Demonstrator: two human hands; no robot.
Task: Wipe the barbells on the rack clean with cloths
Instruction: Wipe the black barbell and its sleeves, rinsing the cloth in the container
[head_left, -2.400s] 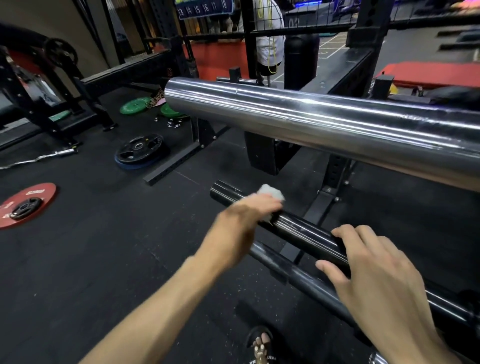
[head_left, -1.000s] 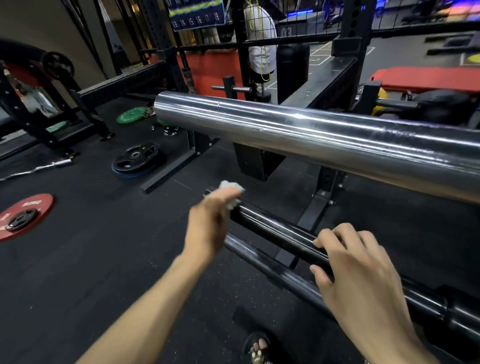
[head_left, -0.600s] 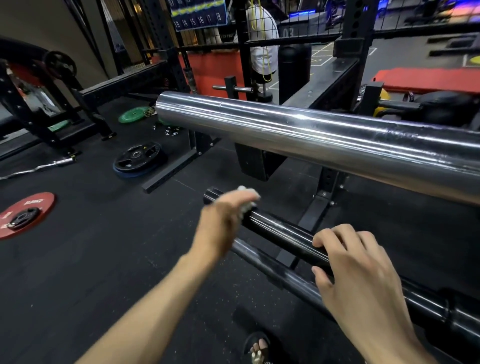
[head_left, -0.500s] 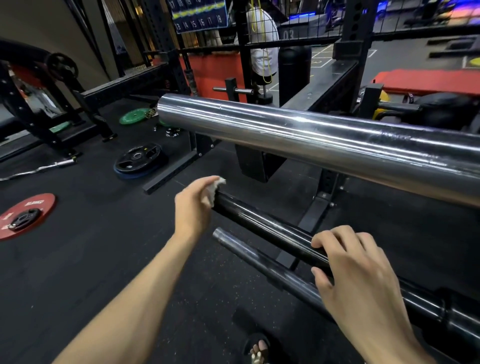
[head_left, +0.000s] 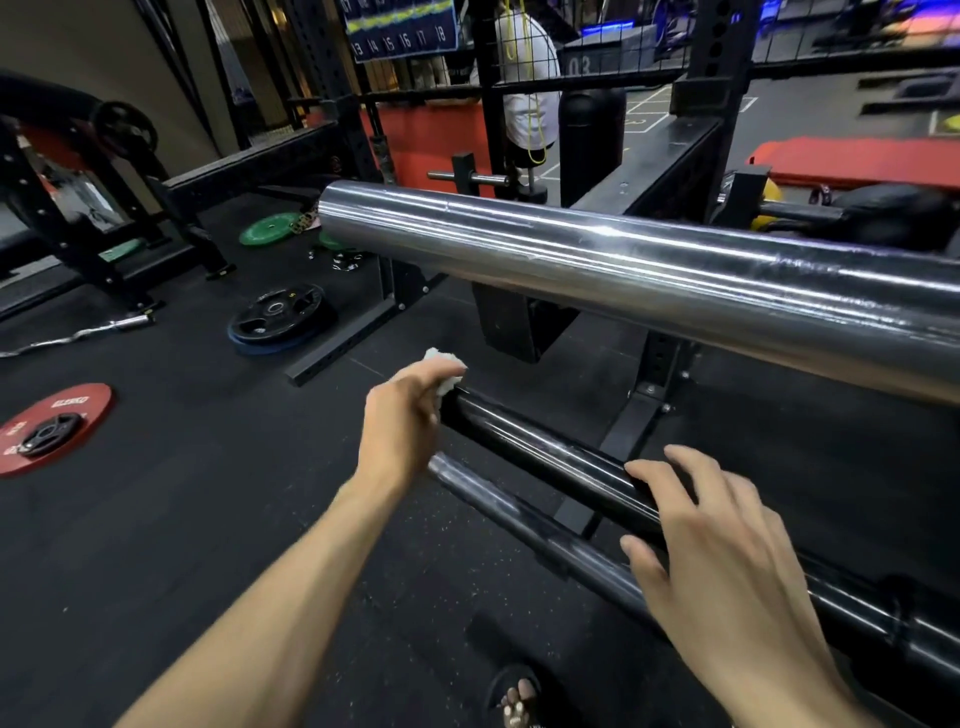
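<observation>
Left hand (head_left: 402, 415) clutches a crumpled white cloth (head_left: 444, 370) against the end of the glossy black barbell (head_left: 545, 457) on the rack's middle level. Right hand (head_left: 722, 561) grips the same bar further along. Chrome barbell (head_left: 623, 270) sits above, duller bar (head_left: 519, 519) below.

Left hand (head_left: 402, 415) gripping a white cloth (head_left: 444, 369) against the end of a black barbell (head_left: 545, 457), right hand (head_left: 722, 561) curled over the same bar farther along, chrome barbell sleeve (head_left: 623, 270) above, grey bar (head_left: 519, 519) just below, red weight plate (head_left: 52, 428) on the floor.
</observation>
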